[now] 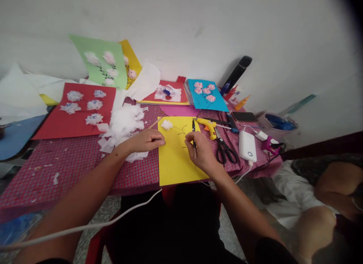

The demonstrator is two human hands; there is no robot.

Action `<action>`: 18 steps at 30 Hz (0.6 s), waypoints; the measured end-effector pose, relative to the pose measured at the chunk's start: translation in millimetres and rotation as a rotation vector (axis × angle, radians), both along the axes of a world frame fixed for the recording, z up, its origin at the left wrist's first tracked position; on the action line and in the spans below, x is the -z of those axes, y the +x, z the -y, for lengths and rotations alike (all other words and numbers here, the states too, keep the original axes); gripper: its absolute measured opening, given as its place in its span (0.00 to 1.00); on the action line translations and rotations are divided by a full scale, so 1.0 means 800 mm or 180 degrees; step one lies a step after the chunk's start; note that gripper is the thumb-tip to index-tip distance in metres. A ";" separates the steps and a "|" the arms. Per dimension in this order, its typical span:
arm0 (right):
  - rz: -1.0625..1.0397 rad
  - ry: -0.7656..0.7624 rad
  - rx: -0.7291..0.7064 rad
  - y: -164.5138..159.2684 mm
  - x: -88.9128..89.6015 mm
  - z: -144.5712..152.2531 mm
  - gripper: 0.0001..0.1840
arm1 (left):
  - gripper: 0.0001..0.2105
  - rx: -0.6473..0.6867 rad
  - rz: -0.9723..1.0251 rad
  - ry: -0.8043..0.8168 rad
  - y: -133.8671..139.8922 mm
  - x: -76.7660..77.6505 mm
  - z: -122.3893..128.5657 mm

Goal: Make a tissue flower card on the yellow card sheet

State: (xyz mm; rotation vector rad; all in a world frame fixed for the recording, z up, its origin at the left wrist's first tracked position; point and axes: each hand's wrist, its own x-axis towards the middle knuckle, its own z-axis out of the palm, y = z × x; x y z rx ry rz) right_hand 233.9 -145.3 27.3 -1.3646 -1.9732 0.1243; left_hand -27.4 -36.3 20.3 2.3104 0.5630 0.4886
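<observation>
A yellow sheet of paper [174, 163] lies before me on the checked tablecloth. Thin dark curved lines and one crumpled white tissue flower [166, 124] are on its upper part. My right hand [200, 150] grips a black marker pen [194, 126] upright over the sheet's right half, hiding part of the lines. At the sheet's left edge rests my left hand [148, 140], fingers curled together, with nothing visible in them. Just behind it a thin wooden stick [155, 123] reaches the paper. Left of that hand is a pile of white tissue pieces [124, 122].
Right of the sheet are a yellow glue gun [208, 126], black scissors [225, 150], a white power bank [247, 146] and a phone [244, 117]. Behind stand flower pictures on red [56, 124], green [113, 54] and blue [198, 101] paper. Another person's knee [317, 226] is at right.
</observation>
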 end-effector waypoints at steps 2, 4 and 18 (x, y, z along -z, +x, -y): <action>-0.0218 -0.0036 -0.0008 -0.011 -0.010 -0.022 0.07 | 0.14 0.0097 -0.0004 -0.0040 0.001 -0.004 0.004; -0.0439 -0.0068 -0.0077 -0.025 -0.016 -0.047 0.07 | 0.15 0.0201 0.0045 -0.0173 0.001 -0.009 0.009; 0.0188 -0.0285 -0.0586 -0.088 0.003 -0.062 0.09 | 0.14 -0.0876 0.2875 -0.1403 -0.010 -0.008 0.002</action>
